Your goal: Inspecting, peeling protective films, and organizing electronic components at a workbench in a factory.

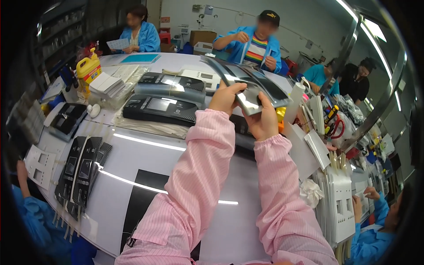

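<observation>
Both my hands hold a bundle of thin, glossy black panel sheets (250, 98) above the table, its far ends fanned apart and bowed. My left hand (226, 98) grips the near left edge, thumb on top. On the near right edge my right hand (264, 118) is closed, thumb along the side; its other fingers are partly hidden. Just left of the hands lie two stacks of similar printed black panels, a near one (132, 111) and a far one (145, 83). Another dark stack beneath my hands is mostly covered by them.
The white table (145, 152) bears a black sheet (143, 194) and more black panels (79, 172) at left. A yellow bottle (88, 70) stands far left. At right are a white bottle (295, 101) and white panels (342, 203). Several co-workers sit around.
</observation>
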